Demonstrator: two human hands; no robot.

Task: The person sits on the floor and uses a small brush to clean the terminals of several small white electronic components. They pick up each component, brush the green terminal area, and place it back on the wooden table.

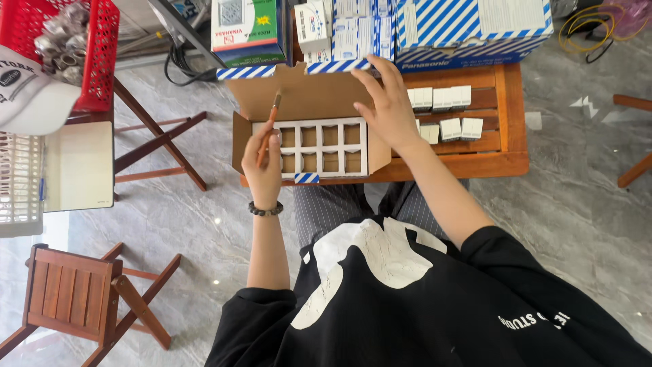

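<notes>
An open cardboard box (pixel 314 178) with a white divider grid of empty cells sits at the near edge of a low wooden table (pixel 502 146). My left hand (pixel 263 166) is at the box's left side and grips an orange-handled tool (pixel 267 129) that points up and away. My right hand (pixel 386 98) lies flat on the box's raised back flap (pixel 299 95), fingers spread.
Small white boxes (pixel 445 112) lie on the table right of the carton. Blue-and-white striped cartons (pixel 468 27) and a green box (pixel 248 27) stand behind. A red basket (pixel 98 54) of metal parts is at upper left, a wooden folding chair (pixel 71 295) at lower left.
</notes>
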